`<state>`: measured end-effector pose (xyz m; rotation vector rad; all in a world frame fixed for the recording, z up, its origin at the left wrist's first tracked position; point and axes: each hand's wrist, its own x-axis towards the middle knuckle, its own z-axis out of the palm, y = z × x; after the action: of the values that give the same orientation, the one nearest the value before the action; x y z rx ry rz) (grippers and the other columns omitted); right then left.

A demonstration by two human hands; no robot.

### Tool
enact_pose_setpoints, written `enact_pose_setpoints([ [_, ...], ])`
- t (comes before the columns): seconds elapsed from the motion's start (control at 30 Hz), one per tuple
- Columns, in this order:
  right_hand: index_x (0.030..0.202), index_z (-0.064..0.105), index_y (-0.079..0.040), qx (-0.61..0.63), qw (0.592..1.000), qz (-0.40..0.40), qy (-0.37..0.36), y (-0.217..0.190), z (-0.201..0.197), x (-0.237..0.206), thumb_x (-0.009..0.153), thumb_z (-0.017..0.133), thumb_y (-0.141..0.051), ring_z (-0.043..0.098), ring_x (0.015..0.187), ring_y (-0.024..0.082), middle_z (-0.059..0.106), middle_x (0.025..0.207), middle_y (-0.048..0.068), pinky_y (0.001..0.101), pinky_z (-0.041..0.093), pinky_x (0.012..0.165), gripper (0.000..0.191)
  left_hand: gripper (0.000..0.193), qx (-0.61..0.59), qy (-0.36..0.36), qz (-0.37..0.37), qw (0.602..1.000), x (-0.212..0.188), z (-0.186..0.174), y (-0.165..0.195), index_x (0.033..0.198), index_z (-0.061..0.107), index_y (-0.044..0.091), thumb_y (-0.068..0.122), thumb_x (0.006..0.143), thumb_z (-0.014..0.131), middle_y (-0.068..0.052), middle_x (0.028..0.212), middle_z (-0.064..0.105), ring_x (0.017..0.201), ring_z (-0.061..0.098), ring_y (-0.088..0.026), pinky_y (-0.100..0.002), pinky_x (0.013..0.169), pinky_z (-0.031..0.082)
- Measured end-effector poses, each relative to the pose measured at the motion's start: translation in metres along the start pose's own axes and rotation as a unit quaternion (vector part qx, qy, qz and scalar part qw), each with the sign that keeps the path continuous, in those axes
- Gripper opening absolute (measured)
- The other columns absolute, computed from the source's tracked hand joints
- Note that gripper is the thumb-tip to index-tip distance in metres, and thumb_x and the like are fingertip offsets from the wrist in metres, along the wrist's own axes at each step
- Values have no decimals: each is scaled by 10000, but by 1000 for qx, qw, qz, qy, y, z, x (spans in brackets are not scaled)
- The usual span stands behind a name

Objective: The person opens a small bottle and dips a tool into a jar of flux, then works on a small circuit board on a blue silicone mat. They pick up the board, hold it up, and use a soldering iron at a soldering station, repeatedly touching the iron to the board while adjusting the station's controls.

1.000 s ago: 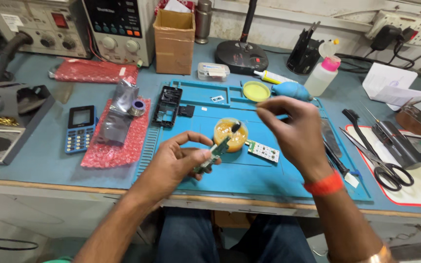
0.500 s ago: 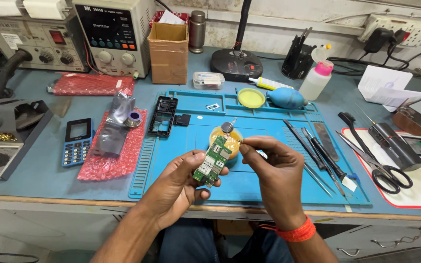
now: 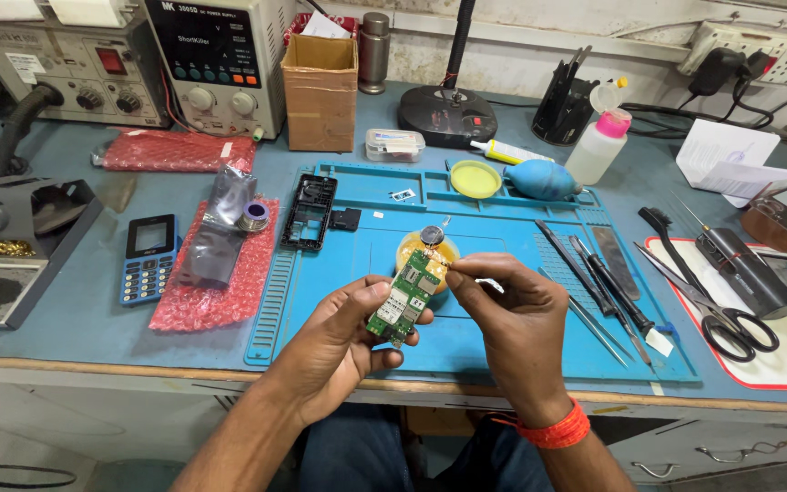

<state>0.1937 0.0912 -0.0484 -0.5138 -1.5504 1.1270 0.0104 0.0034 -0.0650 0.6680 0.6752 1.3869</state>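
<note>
A small green circuit board (image 3: 404,297) is held upright in my left hand (image 3: 343,339) over the blue work mat (image 3: 339,301). My right hand (image 3: 512,328) is pinched at the board's top edge, fingertips touching it; whether it holds a small part there I cannot tell. Behind the board, a yellow round holder (image 3: 444,248) with a coin cell on top sits on the mat. A black phone frame (image 3: 309,211) lies at the mat's left end.
Tweezers and picks (image 3: 594,282) lie on the mat's right side, scissors (image 3: 721,319) beyond them. A blue keypad phone (image 3: 148,258) and red bubble wrap (image 3: 193,301) lie left. Power supply (image 3: 216,64), cardboard box (image 3: 321,82), blue blower (image 3: 541,179) and bottle (image 3: 600,146) stand behind.
My right hand came down from above the mat to the board's top edge. My left hand raised the board and turned it face up. The view has moved closer.
</note>
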Motion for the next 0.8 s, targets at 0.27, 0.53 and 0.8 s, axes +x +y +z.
enact_pose_setpoints([
  [0.27, 1031, 752, 37, -13, 1000, 6, -5, -3, -3, -2, 914, 724, 70, 677, 918, 113, 744, 1010, 87, 260, 574, 793, 124, 421, -9, 1, -1, 1000, 1, -1, -1, 1171, 624, 72, 396, 915, 705, -131, 1049, 746, 836, 675, -151, -302, 700, 563],
  [0.53, 1023, 750, 38, -14, 1000, 3, -13, -5, -4, 0, 918, 722, 70, 678, 910, 116, 741, 1008, 89, 256, 572, 780, 113, 418, -5, 5, -1, 1000, 2, -1, -1, 1178, 629, 73, 387, 910, 703, -129, 1048, 745, 841, 677, -154, -304, 706, 565],
  [0.8, 1024, 751, 36, -16, 1000, 3, -10, -4, -8, -2, 914, 729, 70, 668, 888, 101, 739, 996, 81, 246, 561, 758, 118, 409, -8, -1, 1, 1000, 2, 0, -2, 1186, 624, 70, 377, 925, 693, -132, 1053, 746, 852, 679, -152, -298, 714, 566],
])
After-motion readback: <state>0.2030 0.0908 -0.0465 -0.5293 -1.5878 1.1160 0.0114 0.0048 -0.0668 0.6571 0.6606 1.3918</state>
